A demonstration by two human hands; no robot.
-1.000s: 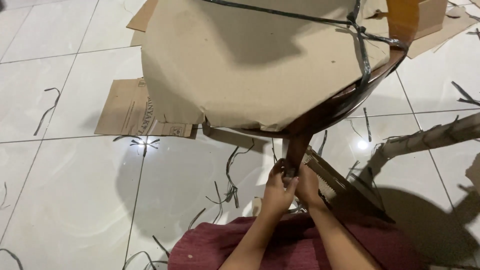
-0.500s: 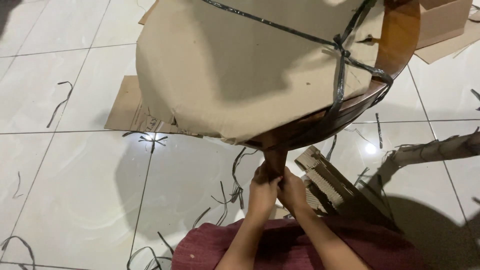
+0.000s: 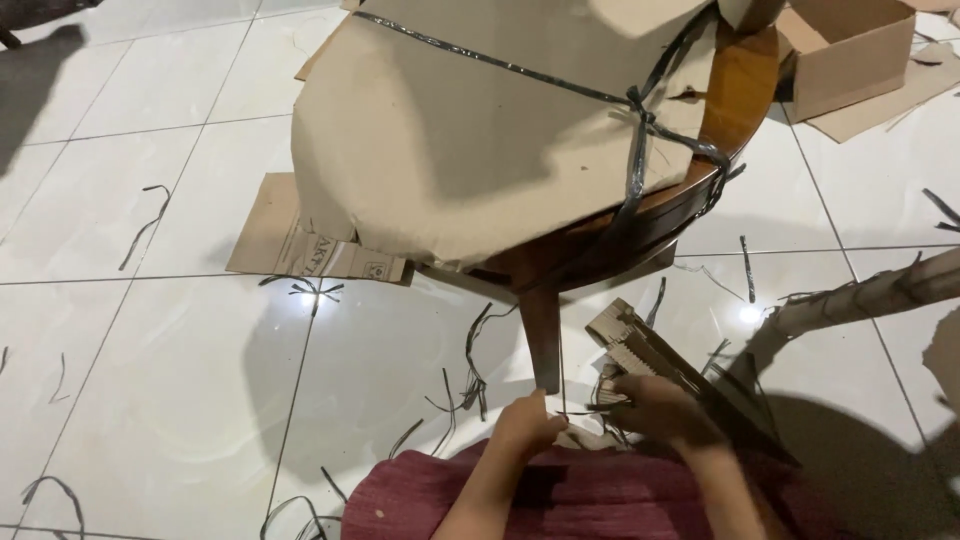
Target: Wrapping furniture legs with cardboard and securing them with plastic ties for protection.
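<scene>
A dark wooden round table (image 3: pixel 735 90) stands on the tiled floor, its top covered by a brown cardboard sheet (image 3: pixel 470 130) tied down with black plastic strapping (image 3: pixel 636 150). One bare wooden leg (image 3: pixel 541 335) comes down in front of me. My left hand (image 3: pixel 527 425) is curled shut at the foot of that leg and pinches a thin black strap (image 3: pixel 578 411). My right hand (image 3: pixel 655 405) lies just right of the leg. It grips a folded piece of corrugated cardboard (image 3: pixel 640 345) that rests on the floor.
Cut black strap scraps (image 3: pixel 470 375) litter the white tiles. A flat cardboard sheet (image 3: pixel 300 245) lies under the table's left side. An open cardboard box (image 3: pixel 850 50) stands at the back right. A cardboard-wrapped leg (image 3: pixel 870 295) lies at right. My dark red clothing (image 3: pixel 560 500) fills the bottom edge.
Both hands have come down from gripping the upper part of the leg to its foot near the floor. The right hand now holds the corrugated piece, and the leg stands bare.
</scene>
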